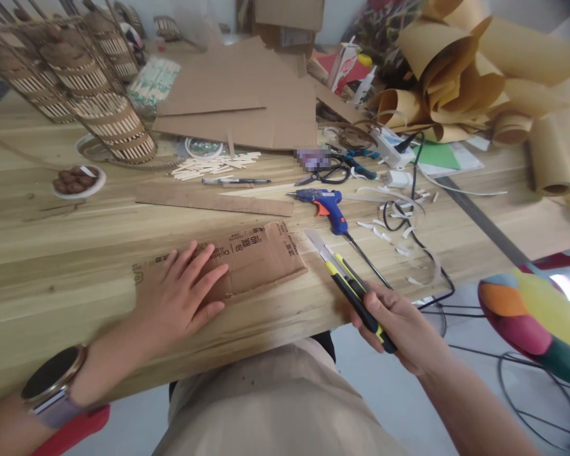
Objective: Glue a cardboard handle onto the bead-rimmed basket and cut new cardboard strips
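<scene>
My left hand (183, 294) lies flat with its fingers spread on a printed piece of cardboard (261, 256) near the table's front edge. The palm and fingers cover the left part of that piece. In my right hand (394, 323) is a yellow and black utility knife (356, 291), its blade out and pointing up and to the left. The blade is just right of the cardboard, apart from it. Behind the knife lies a blue hot glue gun (330, 206) with an orange trigger. A narrow cardboard strip (213, 199) is beyond the printed piece.
Large cardboard sheets (237, 88) lie at the back. Stick-and-cardboard towers (109, 120) and a bowl of brown nuts (78, 180) stand left. Scissors (330, 174), a pen (237, 182), a power strip (392, 145) and brown paper rolls (456, 69) are farther back. A black cable (422, 247) crosses the right side.
</scene>
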The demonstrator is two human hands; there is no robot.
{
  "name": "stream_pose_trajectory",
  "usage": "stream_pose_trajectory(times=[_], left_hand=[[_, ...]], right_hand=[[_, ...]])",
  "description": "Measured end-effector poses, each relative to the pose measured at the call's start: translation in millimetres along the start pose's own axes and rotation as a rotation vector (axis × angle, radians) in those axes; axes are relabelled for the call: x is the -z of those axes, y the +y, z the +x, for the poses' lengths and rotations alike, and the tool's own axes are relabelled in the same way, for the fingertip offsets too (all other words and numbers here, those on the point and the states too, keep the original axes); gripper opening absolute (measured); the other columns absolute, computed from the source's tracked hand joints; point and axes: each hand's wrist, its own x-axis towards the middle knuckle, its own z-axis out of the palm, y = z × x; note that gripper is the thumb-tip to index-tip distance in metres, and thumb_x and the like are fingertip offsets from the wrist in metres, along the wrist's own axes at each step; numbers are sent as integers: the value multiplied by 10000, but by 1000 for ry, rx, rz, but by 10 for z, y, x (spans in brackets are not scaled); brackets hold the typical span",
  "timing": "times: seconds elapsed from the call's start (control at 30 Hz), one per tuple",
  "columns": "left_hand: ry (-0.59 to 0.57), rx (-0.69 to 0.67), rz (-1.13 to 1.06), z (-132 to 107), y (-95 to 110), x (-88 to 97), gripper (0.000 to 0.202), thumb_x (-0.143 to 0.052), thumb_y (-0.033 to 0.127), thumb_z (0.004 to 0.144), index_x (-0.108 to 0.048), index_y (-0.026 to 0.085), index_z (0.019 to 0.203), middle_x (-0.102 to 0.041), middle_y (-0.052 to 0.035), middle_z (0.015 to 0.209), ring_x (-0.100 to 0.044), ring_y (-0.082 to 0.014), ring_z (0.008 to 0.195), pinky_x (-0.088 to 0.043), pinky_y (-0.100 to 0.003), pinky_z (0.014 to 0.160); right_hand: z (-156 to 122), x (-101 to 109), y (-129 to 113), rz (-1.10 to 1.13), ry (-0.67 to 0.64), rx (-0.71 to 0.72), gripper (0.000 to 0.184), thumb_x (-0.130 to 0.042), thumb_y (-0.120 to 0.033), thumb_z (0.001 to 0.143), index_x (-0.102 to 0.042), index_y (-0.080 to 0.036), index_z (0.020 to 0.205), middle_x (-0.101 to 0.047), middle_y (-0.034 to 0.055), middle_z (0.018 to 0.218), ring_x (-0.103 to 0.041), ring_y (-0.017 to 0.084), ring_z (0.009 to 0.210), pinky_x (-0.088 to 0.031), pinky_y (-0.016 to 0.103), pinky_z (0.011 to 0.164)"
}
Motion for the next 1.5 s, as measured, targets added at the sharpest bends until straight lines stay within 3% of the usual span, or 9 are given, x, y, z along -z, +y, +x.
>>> stream_pose_trajectory(times=[0.17, 0.27, 0.37, 0.5, 0.63, 0.77, 1.13, 1.33, 1.5], left_hand=[[44, -46, 35, 156, 305, 257, 416, -433, 360, 1026, -610, 74, 1271, -525, -271, 1426, -454, -472, 1346, -435, -667, 1014], [134, -162, 12, 328, 504, 331, 286, -513, 249, 1001, -621, 90, 1213, -667, -189, 1197, -619, -337, 1103, -526, -481, 897], [88, -172, 23, 523, 577, 268, 157, -525, 232, 996, -649, 135, 993, -659, -71, 838, -616, -239, 760, -498, -366, 645], [5, -154, -20, 672, 556, 129, 240, -506, 166, 990, -553, 192, 756, -586, -22, 723, -554, -198, 649, -417, -331, 563], [-11, -155, -113, 549, 623, 136, 269, -467, 144, 1001, -515, 197, 742, -551, -10, 701, -507, -190, 642, -378, -333, 577], [-12, -193, -168, 320, 732, 217, 300, -451, 147, 1008, -506, 198, 718, -514, -8, 690, -453, -188, 653, -362, -335, 592], [-38, -293, -261, 420, 582, 155, 218, -471, 236, 992, -617, 182, 839, -627, -130, 1103, -558, -293, 1055, -517, -479, 907], [-167, -215, -202, 476, 495, 85, 456, -499, 468, 994, -563, 222, 1372, -371, -197, 1585, -281, -473, 1462, -252, -778, 1096], [-198, -182, -149, 474, 487, 46, 613, -526, 554, 969, -470, 262, 1505, -355, -184, 1616, -302, -478, 1459, -226, -769, 1118]], right_hand=[[-23, 184, -94, -412, 161, 73, 677, -812, -526, 703, -570, -218, 1255, -720, 25, 810, -644, 170, 556, -504, 274, 475], [-14, 244, -73, -720, 243, 272, 489, -717, -421, 802, -605, -251, 1247, -747, 84, 1122, -730, 234, 886, -580, 305, 666], [10, 280, -16, -902, 221, 403, 398, -639, -371, 880, -611, -261, 1262, -740, 74, 1133, -728, 230, 918, -589, 307, 686], [-15, 311, 74, -1004, 189, 560, 373, -608, -331, 933, -596, -260, 1299, -721, 76, 1127, -711, 222, 986, -595, 330, 816], [-188, 319, 199, -1029, 188, 606, 415, -587, -302, 960, -555, -281, 1373, -694, 85, 1186, -692, 219, 1050, -582, 336, 896], [-447, 268, 348, -1034, 134, 610, 504, -594, -260, 960, -493, -305, 1451, -686, 81, 1149, -705, 190, 975, -599, 269, 780], [-629, 209, 542, -1120, 38, 676, 502, -518, -226, 1005, -451, -309, 1496, -677, 87, 1097, -718, 175, 849, -599, 273, 701], [-637, 229, 547, -1169, 12, 650, 508, -501, -208, 998, -453, -297, 1496, -668, 77, 1096, -701, 164, 800, -583, 275, 663], [-631, 185, 556, -1229, 40, 672, 514, -487, -222, 997, -453, -308, 1502, -666, 67, 1056, -682, 146, 721, -564, 265, 624]])
